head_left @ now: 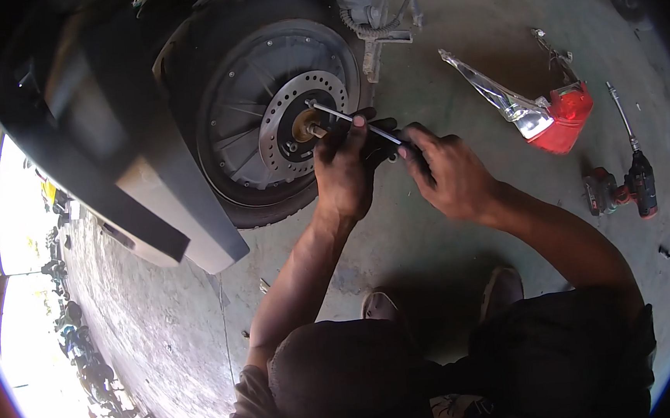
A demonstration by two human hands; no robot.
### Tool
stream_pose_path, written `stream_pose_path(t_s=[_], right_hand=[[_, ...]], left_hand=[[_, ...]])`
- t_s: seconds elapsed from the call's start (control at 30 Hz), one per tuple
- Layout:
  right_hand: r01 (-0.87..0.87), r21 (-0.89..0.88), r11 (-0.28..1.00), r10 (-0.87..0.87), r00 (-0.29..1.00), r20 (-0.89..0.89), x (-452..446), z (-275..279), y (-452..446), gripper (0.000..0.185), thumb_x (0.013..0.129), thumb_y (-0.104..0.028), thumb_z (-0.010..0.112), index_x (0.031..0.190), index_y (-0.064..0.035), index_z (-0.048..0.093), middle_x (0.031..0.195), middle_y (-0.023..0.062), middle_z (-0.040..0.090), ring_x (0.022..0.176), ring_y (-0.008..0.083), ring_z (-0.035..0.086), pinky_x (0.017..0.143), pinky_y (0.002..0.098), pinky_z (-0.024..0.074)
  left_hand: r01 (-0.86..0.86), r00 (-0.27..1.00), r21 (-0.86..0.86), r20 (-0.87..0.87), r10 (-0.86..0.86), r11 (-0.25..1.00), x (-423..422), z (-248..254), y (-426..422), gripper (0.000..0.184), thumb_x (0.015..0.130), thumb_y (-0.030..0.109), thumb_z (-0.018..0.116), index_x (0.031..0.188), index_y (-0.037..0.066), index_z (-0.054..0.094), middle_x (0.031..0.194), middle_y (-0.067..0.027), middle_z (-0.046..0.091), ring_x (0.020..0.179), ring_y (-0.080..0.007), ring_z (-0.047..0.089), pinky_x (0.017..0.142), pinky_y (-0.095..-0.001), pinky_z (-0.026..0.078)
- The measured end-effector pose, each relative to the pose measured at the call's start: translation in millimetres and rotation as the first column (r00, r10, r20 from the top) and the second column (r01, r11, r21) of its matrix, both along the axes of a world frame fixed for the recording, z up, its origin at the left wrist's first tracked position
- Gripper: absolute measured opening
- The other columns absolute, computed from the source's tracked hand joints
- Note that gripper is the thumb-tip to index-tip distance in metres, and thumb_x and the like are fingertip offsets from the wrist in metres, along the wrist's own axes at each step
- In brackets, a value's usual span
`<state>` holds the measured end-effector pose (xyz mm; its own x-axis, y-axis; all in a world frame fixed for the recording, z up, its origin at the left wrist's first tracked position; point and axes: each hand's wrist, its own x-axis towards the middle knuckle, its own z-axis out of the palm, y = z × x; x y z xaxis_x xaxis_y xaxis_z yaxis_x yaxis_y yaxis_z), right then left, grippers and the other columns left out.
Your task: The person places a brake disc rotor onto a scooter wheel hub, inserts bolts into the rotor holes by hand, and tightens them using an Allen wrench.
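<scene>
A wheel with a black tyre [262,216] carries a drilled brake disc [273,130], with a brassy hub and a protruding axle end [315,130] at its centre. Across the disc's right side slants a slim metal rod-shaped wrench [332,112]; its far tip is close to the disc face, but contact cannot be made out. My left hand [342,173] is closed around the wrench's middle, thumb on top, beside the axle. Dark shapes behind that thumb are hard to tell apart from shadowed fingers. My right hand [455,173] pinches the wrench's near end, partly hiding it.
Grey-and-black bodywork [167,197] overhangs the wheel at left. On the floor at right lie a red tail light with clear lenses [566,119] and a cordless drill [635,188] with a long socket extension [619,111]. My shoes [502,289] stand below my hands.
</scene>
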<state>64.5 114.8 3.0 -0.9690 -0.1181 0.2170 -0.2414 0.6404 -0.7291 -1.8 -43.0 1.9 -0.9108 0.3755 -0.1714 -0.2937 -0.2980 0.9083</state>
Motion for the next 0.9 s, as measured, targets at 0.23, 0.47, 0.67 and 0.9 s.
stream_pose_path(t_s=[0.23, 0.47, 0.67, 0.9], right_hand=[[0.002, 0.059, 0.998, 0.001, 0.999, -0.053, -10, -4, -6, 0.022, 0.092, -0.013, 0.053, 0.108, 0.0020, 0.051, 0.062, 0.0194, 0.059, 0.056, 0.0376, 0.060, 0.058, 0.0455, 0.0497], [-0.014, 0.388, 0.922, 0.085, 0.983, -0.166, -15, -6, -2, 0.022, 0.090, -0.010, 0.054, 0.107, 0.0019, 0.051, 0.063, 0.0177, 0.061, 0.056, 0.0337, 0.062, 0.055, 0.0433, 0.0489], [0.473, -0.799, 0.370, 0.371, 0.713, 0.595, -22, 12, -2, 0.024, 0.094, -0.021, 0.057, 0.111, -0.0060, 0.052, 0.064, 0.0027, 0.052, 0.051, 0.0205, 0.054, 0.045, 0.0379, 0.0439], [-0.021, 0.244, 0.969, 0.055, 0.989, -0.136, 25, 17, 3, 0.056, 0.093, -0.028, 0.056, 0.128, 0.0118, 0.038, 0.105, 0.0306, 0.058, 0.096, 0.0354, 0.065, 0.065, 0.0361, 0.0575]], left_hand=[[-0.065, 0.993, 0.113, 0.109, 0.052, 0.991, -10, -10, -4, 0.033, 0.097, 0.020, 0.056, 0.116, -0.007, 0.053, 0.102, -0.0207, 0.066, 0.090, -0.0277, 0.066, 0.082, -0.0410, 0.053], [-0.054, 0.989, 0.223, 0.143, 0.023, 0.973, -12, -11, 0, 0.033, 0.098, 0.017, 0.053, 0.122, -0.005, 0.049, 0.106, -0.0184, 0.066, 0.096, -0.0252, 0.064, 0.086, -0.0392, 0.049], [0.002, 0.970, 0.538, 0.205, -0.133, 0.843, -1, -34, 4, 0.030, 0.097, 0.018, 0.055, 0.121, 0.001, 0.051, 0.114, -0.0125, 0.065, 0.105, -0.0220, 0.058, 0.095, -0.0385, 0.043], [-0.119, 0.958, 0.420, 0.286, -0.007, 0.900, 1, -22, 10, 0.015, 0.094, 0.020, 0.061, 0.101, 0.008, 0.058, 0.088, -0.0048, 0.062, 0.088, -0.0196, 0.058, 0.082, -0.0359, 0.045]])
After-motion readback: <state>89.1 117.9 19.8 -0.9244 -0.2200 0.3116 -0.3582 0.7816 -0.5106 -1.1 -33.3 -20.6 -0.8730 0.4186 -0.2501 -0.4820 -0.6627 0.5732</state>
